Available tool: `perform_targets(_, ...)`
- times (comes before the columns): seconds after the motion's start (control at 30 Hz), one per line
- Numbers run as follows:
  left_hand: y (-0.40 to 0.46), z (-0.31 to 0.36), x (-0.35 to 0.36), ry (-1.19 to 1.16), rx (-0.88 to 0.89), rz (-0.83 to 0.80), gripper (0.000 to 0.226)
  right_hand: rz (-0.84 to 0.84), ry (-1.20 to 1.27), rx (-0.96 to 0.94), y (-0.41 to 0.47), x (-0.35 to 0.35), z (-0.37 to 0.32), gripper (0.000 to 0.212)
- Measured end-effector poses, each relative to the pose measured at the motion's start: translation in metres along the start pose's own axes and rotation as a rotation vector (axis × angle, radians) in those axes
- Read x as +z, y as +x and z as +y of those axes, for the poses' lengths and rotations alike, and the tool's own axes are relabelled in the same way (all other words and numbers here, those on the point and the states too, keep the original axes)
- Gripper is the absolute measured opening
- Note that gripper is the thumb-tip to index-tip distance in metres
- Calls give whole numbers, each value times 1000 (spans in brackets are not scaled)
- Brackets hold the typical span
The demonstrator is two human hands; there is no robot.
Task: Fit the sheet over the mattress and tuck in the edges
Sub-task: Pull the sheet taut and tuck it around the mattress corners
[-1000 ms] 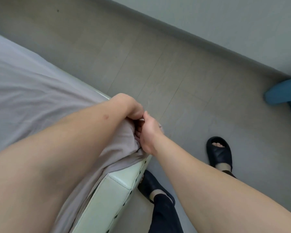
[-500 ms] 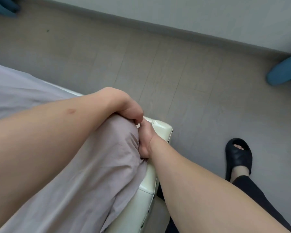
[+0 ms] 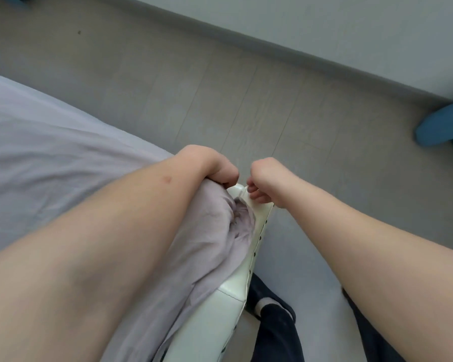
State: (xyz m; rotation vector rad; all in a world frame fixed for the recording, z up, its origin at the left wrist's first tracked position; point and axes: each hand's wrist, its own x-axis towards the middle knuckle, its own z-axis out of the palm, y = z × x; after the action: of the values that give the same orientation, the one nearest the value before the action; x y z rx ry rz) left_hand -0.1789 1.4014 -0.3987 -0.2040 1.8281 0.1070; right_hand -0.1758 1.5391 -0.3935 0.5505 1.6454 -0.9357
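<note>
A pale lilac sheet (image 3: 63, 152) covers the mattress, which is hidden beneath it. At the bed's corner the sheet bunches into gathered folds (image 3: 236, 218) against the white padded bed frame (image 3: 220, 309). My left hand (image 3: 209, 165) grips the bunched sheet at the top of that corner, its fingers curled down into the cloth. My right hand (image 3: 264, 178) hovers just to the right, fingers curled, fingertips at the white corner of the frame. No cloth shows in it.
Grey plank floor (image 3: 246, 100) lies beyond the corner, with a skirting board and wall (image 3: 324, 27) behind. A blue object (image 3: 442, 126) sits on the floor at the right. My dark-trousered legs and one foot (image 3: 262, 304) stand close beside the frame.
My right hand has come out from the folds at the corner and lifted to the right. The left hand keeps its grip on the sheet. The view has tilted.
</note>
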Motion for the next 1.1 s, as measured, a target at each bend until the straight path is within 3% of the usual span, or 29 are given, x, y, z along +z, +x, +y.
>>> perform_targets(0.13, -3, -8, 1, -164, 87, 345, 21, 43, 67, 25, -20, 3, 22, 20)
perform_targets(0.2, -6, -12, 2, -161, 98, 404, 23, -3, 145, 12, -28, 15, 24, 19)
perform_targets(0.27, -8, -11, 2, -147, 82, 298, 19, 19, 162, -48, -33, 22, 24, 26)
perform_targets(0.33, -8, -6, 1, -122, 49, 176, 19, -55, 243, 7, -36, 24, 24, 32)
perform_targets(0.47, 5, 7, 5, -70, 46, -16, 42, -135, 319, -9, -30, 30, 25, 49)
perform_targets(0.53, 6, 11, 11, 64, 114, -104, 47, -173, 439, 15, -30, 34, 26, 57)
perform_targets(0.6, 4, 7, 8, 30, 177, -27, 43, -198, 486, 49, -25, 40, 22, 74)
perform_targets(0.67, 3, -2, 1, -223, 77, 81, 31, -215, 517, 110, -21, 46, 14, 93)
perform_targets(0.73, -7, -16, -5, -428, 55, 429, 23, -228, 321, 118, -16, 52, 6, 88)
perform_targets(0.83, -37, -25, -10, -534, 64, 921, 27, -272, -64, -45, -39, 55, -19, 51)
perform_targets(0.93, -72, -42, -2, -687, 63, 1061, 24, -122, -413, -318, -81, 58, -46, 25)
perform_targets(1.0, -91, -58, 11, -813, 2, 1100, 14, 2, -664, -409, -101, 63, -40, 20)
perform_targets(1.1, -126, -72, 51, -896, -54, 1076, 11, 127, -764, -643, -128, 80, -6, 21)
